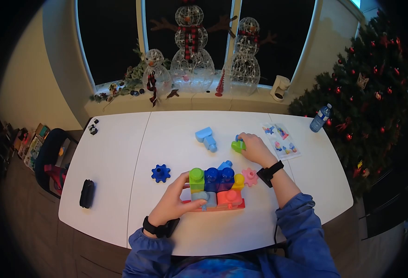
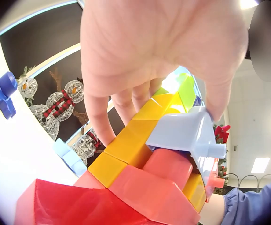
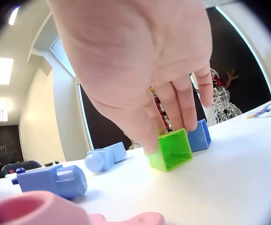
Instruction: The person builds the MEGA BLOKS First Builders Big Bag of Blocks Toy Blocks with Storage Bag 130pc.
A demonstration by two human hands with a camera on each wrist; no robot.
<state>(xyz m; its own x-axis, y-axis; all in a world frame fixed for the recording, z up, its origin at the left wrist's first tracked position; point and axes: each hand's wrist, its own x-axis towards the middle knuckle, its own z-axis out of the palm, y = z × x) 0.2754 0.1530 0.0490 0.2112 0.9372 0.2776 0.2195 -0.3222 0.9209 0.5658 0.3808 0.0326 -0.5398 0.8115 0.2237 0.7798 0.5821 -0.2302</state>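
Observation:
My left hand [image 1: 175, 200] grips the left side of a built stack of toy building blocks [image 1: 218, 180], thumb at the front and fingers behind. The stack has lime green, dark blue, yellow, grey-blue and coral blocks on a red base [image 2: 88, 201]. Farther back on the right, my right hand [image 1: 256, 150] pinches a small lime green block [image 3: 170, 151], its hollow underside showing in the right wrist view. A blue block [image 3: 199, 136] lies right beside the green one, near the fingertips. Behind the stack lies another light blue block [image 3: 53, 181].
A dark blue gear [image 1: 161, 173] is left of the stack, a pink gear [image 1: 249, 177] right. Light blue blocks [image 1: 206, 139] lie farther back. A picture sheet [image 1: 282, 141] and water bottle [image 1: 321, 118] are at right, a black case [image 1: 87, 193] at left on the white table [image 1: 106, 162].

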